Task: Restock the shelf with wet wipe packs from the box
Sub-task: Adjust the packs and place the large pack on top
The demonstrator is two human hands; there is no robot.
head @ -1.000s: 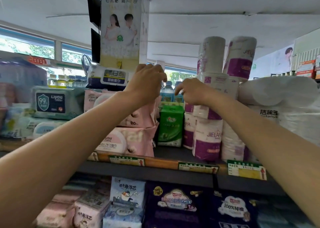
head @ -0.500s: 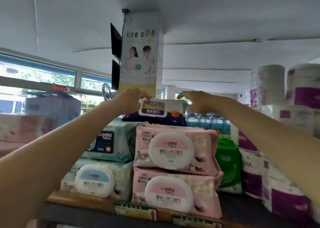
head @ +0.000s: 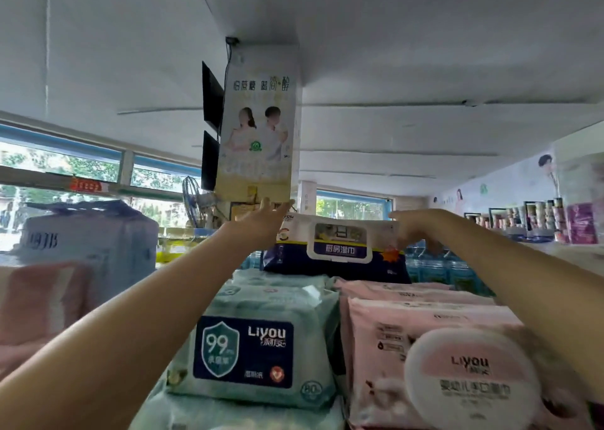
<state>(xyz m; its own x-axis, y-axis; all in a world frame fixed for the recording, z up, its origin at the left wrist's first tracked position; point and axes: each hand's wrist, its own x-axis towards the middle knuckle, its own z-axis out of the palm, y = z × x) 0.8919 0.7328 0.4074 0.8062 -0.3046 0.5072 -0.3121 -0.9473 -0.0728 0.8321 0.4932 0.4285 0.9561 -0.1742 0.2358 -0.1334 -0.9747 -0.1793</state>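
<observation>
A white and navy wet wipe pack (head: 336,249) with a flip lid lies on top of the stacked packs at the shelf's top. My left hand (head: 261,222) rests flat against its left end, fingers stretched out. My right hand (head: 411,230) is at its right end, fingers curled over the corner. Below lie a mint green Liyou pack (head: 258,348) and a pink Liyou pack (head: 434,361) with a round lid, each on a stack of the same kind. The box is out of view.
A pillar (head: 261,128) with a poster stands right behind the top pack, with two dark screens on its left side. A large wrapped white bundle (head: 88,243) sits at the left. Pink packs (head: 39,302) lie at the far left; bottles line shelves at the far right.
The view has risen and moved closer to the stack. Both hands stay at the ends of the navy pack, and the left hand's fingers have stretched out flat.
</observation>
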